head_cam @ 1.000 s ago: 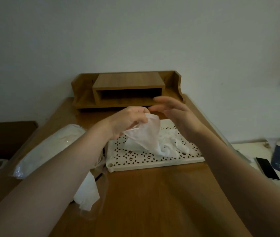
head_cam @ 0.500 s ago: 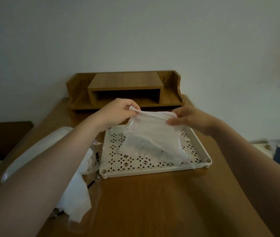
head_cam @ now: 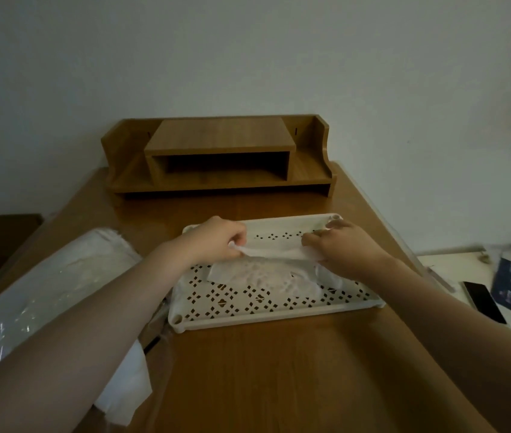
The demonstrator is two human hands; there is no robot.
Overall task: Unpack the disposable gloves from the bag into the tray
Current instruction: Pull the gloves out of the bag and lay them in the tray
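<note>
Now both hands are down over the white perforated tray (head_cam: 274,314), which sits flat on the wooden desk (head_cam: 279,370). The left hand (head_cam: 213,240) pinches one end of a thin, translucent disposable glove (head_cam: 274,253), its fingers curled over the edge of the film; the right hand (head_cam: 343,248) pinches the other end, thumb and fingers closed on it. Between the two hands the top edge of the glove runs as a taut band, and the rest of it drapes down from there onto the tray floor, where it lies crumpled over the cut-out diamond pattern. Whether more than one glove lies in that heap I cannot tell; the film is too sheer and the light too dim.

To the left of the tray, under the left forearm, lies the clear plastic bag (head_cam: 51,292), bulging with pale white contents and resting on its side on the desk. Near the front left edge of the desk a loose white sheet of the same thin film (head_cam: 126,389) sticks out from under the arm, apart from the tray.

At the back of the desk, against the wall, stands a wooden desk organiser (head_cam: 219,157) with an open cubby in the middle. Off to the right, on a lower white surface (head_cam: 444,270), a dark phone (head_cam: 483,301) lies face up just beside a dark blue packet (head_cam: 507,282).
</note>
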